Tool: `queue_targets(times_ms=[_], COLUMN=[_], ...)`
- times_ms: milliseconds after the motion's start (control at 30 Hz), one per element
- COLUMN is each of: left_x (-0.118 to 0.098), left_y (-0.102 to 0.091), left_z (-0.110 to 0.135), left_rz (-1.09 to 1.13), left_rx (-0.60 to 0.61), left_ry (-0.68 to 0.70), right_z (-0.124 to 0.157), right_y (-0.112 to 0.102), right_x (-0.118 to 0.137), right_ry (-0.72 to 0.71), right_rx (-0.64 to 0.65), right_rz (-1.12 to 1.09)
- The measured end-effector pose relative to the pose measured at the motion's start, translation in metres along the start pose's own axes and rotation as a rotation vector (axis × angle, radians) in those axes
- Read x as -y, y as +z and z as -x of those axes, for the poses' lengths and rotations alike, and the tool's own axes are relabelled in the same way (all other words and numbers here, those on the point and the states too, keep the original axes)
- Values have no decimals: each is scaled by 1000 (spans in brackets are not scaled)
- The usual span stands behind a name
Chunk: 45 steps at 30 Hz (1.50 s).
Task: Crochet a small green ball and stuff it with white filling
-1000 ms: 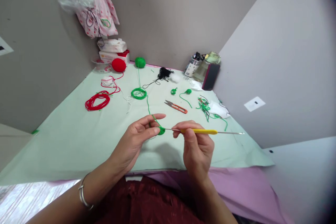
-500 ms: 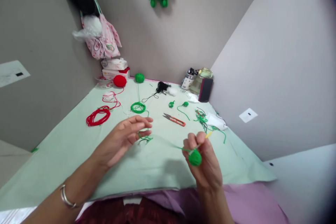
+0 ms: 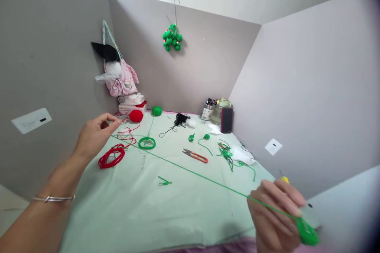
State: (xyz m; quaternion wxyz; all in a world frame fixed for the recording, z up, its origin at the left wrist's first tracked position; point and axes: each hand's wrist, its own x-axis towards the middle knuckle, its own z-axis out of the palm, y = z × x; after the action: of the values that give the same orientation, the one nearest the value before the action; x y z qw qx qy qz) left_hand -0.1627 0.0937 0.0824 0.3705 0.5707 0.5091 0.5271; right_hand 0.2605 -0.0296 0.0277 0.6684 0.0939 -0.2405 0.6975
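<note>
My left hand [image 3: 96, 136] is raised at the left, thumb and fingers pinched together by the end of a taut green yarn strand [image 3: 190, 170]. The strand slants across the table to a small green crocheted piece [image 3: 307, 232] at the lower right. My right hand [image 3: 274, 211] is closed around that piece, which is blurred by motion. A yellow-handled crochet hook [image 3: 285, 179] sticks up behind its fingers, the rest of it mostly hidden. Beneath the strand lie short green yarn snips [image 3: 164, 182] and orange-handled thread snips [image 3: 196, 156].
Coiled red yarn [image 3: 111, 156], a red ball [image 3: 136, 116], a green yarn ring [image 3: 147, 142] and a green ball [image 3: 156, 111] lie to the left. Tangled green scraps [image 3: 226, 154], a phone [image 3: 226, 120] and a can [image 3: 207, 110] stand right. Grey partitions [image 3: 190, 71] enclose the table.
My hands have moved far apart, left hand up and left, right hand down and right with the green piece. The yarn is now stretched tight, and the view has tilted upward.
</note>
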Motion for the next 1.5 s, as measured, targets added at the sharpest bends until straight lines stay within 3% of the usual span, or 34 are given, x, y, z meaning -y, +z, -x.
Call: queue_targets(times_ms=[33,100,200,267,367,400,433,500,567,633,700,800,867,967,1033,1233,1333,1400,1500], left_x=[-3,-11,-21,-23,-26,-29,-34,-48,-63,-70,-66,-46,-31,-17,-13,-19,-20,-18,-14], left_y=[4,25,78,116,151,153,151,140,126,119,121,135,145,154,155,156,156,154,147], left_z=[3,16,50,76,100,103,105,103,99,98,100,108,114,121,122,125,128,127,122], left_rz=[-98,-238,-210,102,561,745,921,1113,1132,934,695,349,257,499,618,738,890,976,996], left_rx=[-58,-89,4,180,675,791,806,579,356,233,221,247,223,377,391,282,352,396,331], left_ry=[37,101,140,83,-219,-326,-378,-377,-261,-10,173,243,156,-203,-325,-410,-535,-602,-579], right_z=[0,-2,-9,-13,-17,-17,-18,-19,-21,-22,-23,-22,-20,-17,-15,-9,-5,-4,-7], right_y=[2,7,15,18,21,22,22,21,20,19,19,19,18,20,21,16,9,8,12], right_x=[-7,-25,-56,-70,-76,-76,-75,-77,-82,-89,-95,-99,-99,-100,-101,-108,-112,-112,-107], right_ry=[-35,31,174,218,149,106,72,60,87,85,27,-98,-165,-260,-325,-485,-614,-614,-458], right_rx=[-106,-196,-148,-105,-73,-76,-84,-106,-112,-117,-143,-174,-145,-68,-31,100,178,129,-15], right_rz=[167,529,720,750,753,749,745,749,753,759,789,890,1003,1202,1300,1621,1812,1753,1524])
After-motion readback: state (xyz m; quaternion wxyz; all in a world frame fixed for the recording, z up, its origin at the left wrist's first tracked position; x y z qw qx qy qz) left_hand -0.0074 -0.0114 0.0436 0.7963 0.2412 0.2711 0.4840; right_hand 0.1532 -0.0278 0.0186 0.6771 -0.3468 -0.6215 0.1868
